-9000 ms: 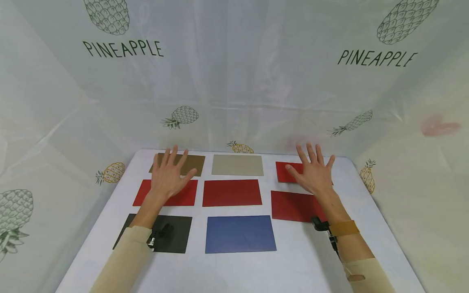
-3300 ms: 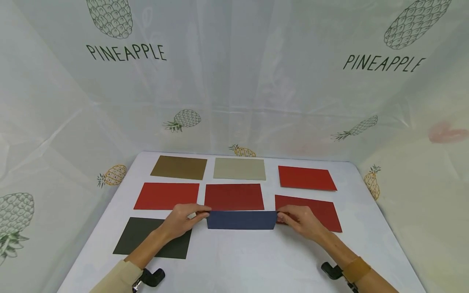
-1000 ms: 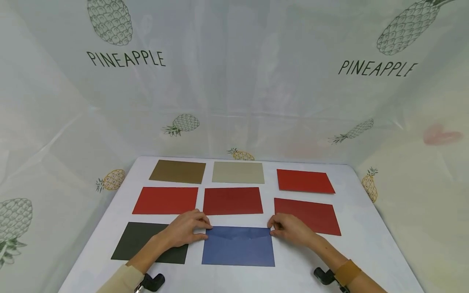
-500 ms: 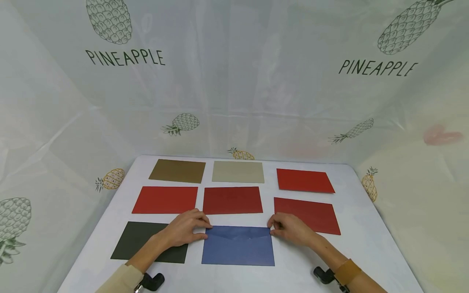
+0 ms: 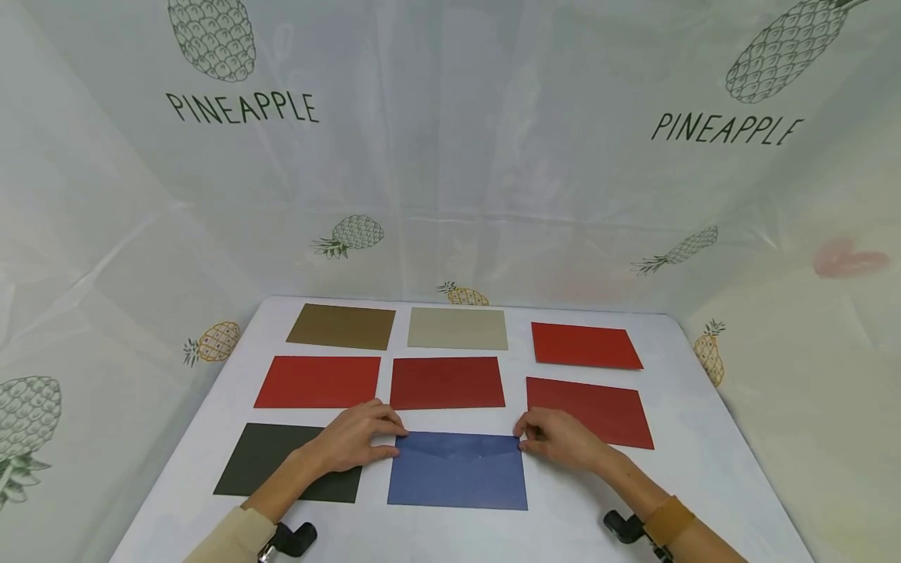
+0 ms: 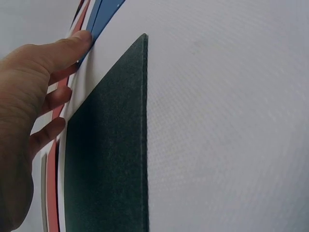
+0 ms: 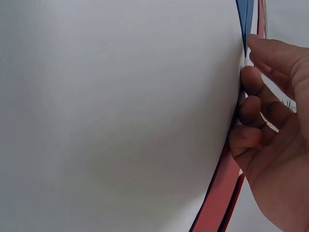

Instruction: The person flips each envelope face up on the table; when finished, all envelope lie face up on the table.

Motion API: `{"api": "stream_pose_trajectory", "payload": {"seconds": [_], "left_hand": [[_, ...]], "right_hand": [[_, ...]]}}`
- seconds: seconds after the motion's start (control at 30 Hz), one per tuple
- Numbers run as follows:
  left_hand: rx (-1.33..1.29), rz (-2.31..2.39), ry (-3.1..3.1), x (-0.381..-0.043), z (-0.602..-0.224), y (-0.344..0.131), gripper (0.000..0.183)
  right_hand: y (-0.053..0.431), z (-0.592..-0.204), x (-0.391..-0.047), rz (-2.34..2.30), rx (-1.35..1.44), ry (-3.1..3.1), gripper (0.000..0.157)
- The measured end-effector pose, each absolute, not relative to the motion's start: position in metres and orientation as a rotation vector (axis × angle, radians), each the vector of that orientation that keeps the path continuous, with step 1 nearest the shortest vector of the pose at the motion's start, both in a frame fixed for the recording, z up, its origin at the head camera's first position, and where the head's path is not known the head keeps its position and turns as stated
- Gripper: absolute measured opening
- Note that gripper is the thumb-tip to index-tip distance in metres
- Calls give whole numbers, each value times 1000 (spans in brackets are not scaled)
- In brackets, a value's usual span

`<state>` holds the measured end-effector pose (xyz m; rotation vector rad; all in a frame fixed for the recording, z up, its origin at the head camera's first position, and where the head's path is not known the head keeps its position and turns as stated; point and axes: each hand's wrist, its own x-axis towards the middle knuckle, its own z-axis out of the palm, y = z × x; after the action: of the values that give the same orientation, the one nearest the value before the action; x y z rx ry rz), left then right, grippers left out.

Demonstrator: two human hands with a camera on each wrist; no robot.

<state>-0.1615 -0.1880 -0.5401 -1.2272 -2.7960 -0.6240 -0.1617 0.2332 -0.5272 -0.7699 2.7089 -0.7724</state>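
Note:
A blue envelope [image 5: 457, 477] lies on the white table near its front, a faint flap line across its far part. My left hand [image 5: 359, 438] holds its far left corner between thumb and index finger, the wrist passing over a dark green rectangle [image 5: 263, 453]. At the far right corner, my right hand [image 5: 559, 442] pinches the blue edge, partly covering a red rectangle [image 5: 598, 407]. In the left wrist view the thumb [image 6: 79, 41] meets the blue edge, other fingers loosely bent. In the right wrist view the thumb [image 7: 263, 43] is at the blue corner, the other fingers curled.
Behind lie a bright red rectangle [image 5: 318, 381], a darker red one [image 5: 447, 383], a brown one [image 5: 341, 327], a beige one [image 5: 457, 328] and another red one [image 5: 587, 346]. A pineapple-printed sheet [image 5: 450, 156] walls the table [image 5: 450, 539] at back and sides.
Both open hands first hovered over the rectangles. They then held the blue envelope tilted up by its corners; it now lies flat, its flap line showing. Over the last second, nothing visibly moves.

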Motion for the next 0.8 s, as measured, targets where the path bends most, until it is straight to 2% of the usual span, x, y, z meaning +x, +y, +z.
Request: {"api": "stream_pose_trajectory", "payload": {"seconds": [0.27, 0.6, 0.8], "left_hand": [[-1177, -563, -2808, -167, -536, -192, 40], [-1037, -672, -2760, -185, -526, -196, 50], [-945, -703, -2812, -198, -529, -198, 57]], "right_hand": [[230, -518, -165, -878, -798, 2689, 12], [226, -499, -183, -926, -795, 2785, 18], [223, -503, -197, -968, -753, 2789, 24]]}}
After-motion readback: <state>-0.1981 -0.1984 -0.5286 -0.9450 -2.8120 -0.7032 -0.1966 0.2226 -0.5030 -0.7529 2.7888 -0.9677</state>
